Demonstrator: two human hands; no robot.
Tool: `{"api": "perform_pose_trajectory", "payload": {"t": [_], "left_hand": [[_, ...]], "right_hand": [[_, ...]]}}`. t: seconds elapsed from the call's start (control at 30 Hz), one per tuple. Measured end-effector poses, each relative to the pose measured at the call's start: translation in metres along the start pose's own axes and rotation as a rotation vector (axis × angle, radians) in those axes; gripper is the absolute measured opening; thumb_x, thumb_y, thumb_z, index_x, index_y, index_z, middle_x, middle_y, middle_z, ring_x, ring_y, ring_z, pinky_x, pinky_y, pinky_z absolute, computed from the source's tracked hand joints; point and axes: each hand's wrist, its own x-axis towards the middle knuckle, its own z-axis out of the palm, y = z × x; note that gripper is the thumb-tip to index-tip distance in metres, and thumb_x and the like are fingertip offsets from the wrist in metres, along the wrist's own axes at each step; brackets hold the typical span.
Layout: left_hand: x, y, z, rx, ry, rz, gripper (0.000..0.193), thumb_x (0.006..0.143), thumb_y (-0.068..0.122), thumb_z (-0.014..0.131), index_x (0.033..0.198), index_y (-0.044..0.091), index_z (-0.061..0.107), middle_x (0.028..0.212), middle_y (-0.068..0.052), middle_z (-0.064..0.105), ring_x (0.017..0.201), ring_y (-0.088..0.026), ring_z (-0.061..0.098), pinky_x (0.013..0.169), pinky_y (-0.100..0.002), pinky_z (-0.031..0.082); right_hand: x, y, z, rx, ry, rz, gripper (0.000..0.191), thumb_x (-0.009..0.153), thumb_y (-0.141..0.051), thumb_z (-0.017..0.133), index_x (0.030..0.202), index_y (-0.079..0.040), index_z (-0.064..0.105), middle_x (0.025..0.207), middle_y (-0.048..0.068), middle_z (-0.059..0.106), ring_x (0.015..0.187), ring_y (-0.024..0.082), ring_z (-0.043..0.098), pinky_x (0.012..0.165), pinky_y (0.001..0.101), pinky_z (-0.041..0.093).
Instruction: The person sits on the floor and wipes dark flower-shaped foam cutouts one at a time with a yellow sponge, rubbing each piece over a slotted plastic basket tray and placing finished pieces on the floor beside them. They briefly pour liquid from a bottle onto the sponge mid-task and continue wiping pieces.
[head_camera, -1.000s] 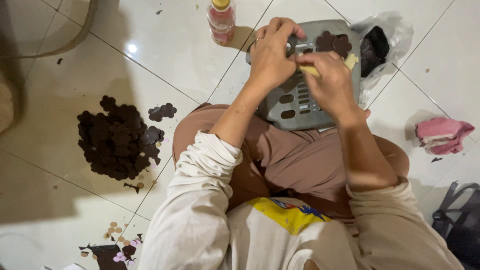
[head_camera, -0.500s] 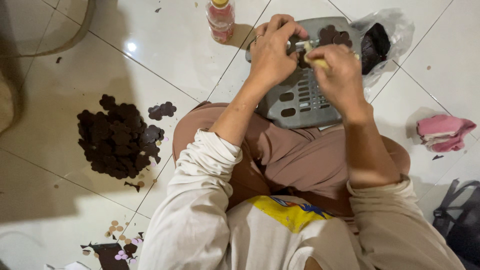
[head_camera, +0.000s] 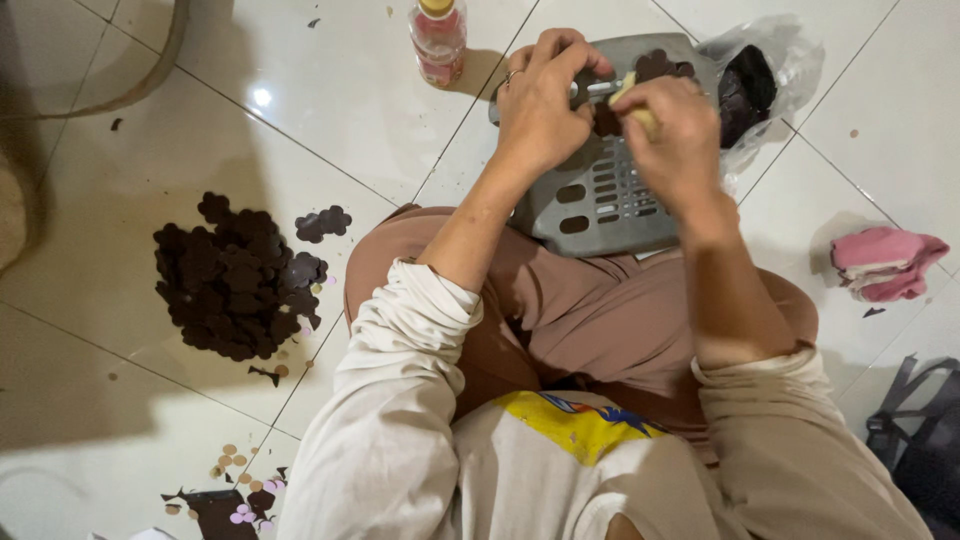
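Observation:
A grey slotted plastic board (head_camera: 600, 195) leans on my knee and on the tiled floor. My left hand (head_camera: 540, 105) presses a dark brown cut-out piece against the top of the board. My right hand (head_camera: 675, 135) is closed around a pale yellow tool (head_camera: 630, 95) held at that same spot. More brown scalloped pieces (head_camera: 660, 65) lie on the board's far end. What lies under my fingers is hidden.
A heap of dark brown scalloped pieces (head_camera: 235, 280) lies on the floor at left. A small bottle with a yellow cap (head_camera: 438, 38) stands at the top. A clear bag holding dark material (head_camera: 750, 85) sits behind the board. A pink cloth (head_camera: 885, 262) and black straps (head_camera: 920, 440) lie at right.
My right hand has moved up along the board toward my left hand. The left hand stays pressed on the same spot.

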Motion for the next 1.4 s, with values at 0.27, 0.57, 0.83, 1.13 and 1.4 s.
{"api": "perform_pose_trajectory", "payload": {"t": [0.27,0.57,0.83,1.13,1.4], "left_hand": [[0.0,0.0,-0.002,-0.025,-0.016,-0.018,0.042,0.068,0.005,0.083,0.103,0.024,0.071,0.126,0.006,0.058,0.125,-0.035,0.051,0.094,-0.053,0.048],[0.0,0.002,-0.005,-0.036,-0.029,-0.029,0.042,0.067,0.006,0.083,0.102,0.024,0.071,0.125,0.005,0.058,0.125,-0.034,0.051,0.093,-0.054,0.047],[0.002,0.003,-0.003,-0.034,-0.03,-0.038,0.041,0.067,0.007,0.085,0.102,0.024,0.072,0.127,0.005,0.057,0.126,-0.035,0.05,0.093,-0.054,0.046],[0.002,0.0,0.001,-0.004,-0.007,-0.006,0.04,0.069,0.005,0.083,0.102,0.025,0.072,0.127,0.005,0.058,0.124,-0.035,0.051,0.092,-0.053,0.048],[0.003,-0.001,0.002,-0.021,0.001,-0.003,0.04,0.067,0.005,0.083,0.1,0.024,0.072,0.127,0.005,0.058,0.124,-0.036,0.052,0.091,-0.053,0.049]], "right_hand": [[-0.005,0.002,-0.002,0.076,-0.023,-0.085,0.014,0.098,0.01,0.067,0.099,-0.004,0.07,0.1,0.01,0.074,0.098,0.022,0.073,0.09,0.0368,0.058],[-0.003,-0.007,-0.001,0.112,0.005,-0.119,0.011,0.094,0.007,0.07,0.099,-0.002,0.07,0.101,0.012,0.073,0.096,0.024,0.071,0.091,0.0378,0.058],[0.004,0.002,0.014,0.033,0.0,-0.13,0.014,0.099,0.009,0.066,0.097,-0.004,0.069,0.105,0.007,0.075,0.1,0.02,0.073,0.094,0.0362,0.06],[0.006,0.0,-0.007,0.056,0.046,0.002,0.011,0.094,0.005,0.071,0.101,-0.003,0.07,0.101,0.011,0.073,0.092,0.026,0.07,0.081,0.0394,0.056],[-0.002,-0.004,-0.01,0.113,-0.045,-0.015,0.011,0.095,0.006,0.068,0.1,-0.004,0.069,0.1,0.011,0.072,0.094,0.026,0.071,0.085,0.0379,0.057]]}}
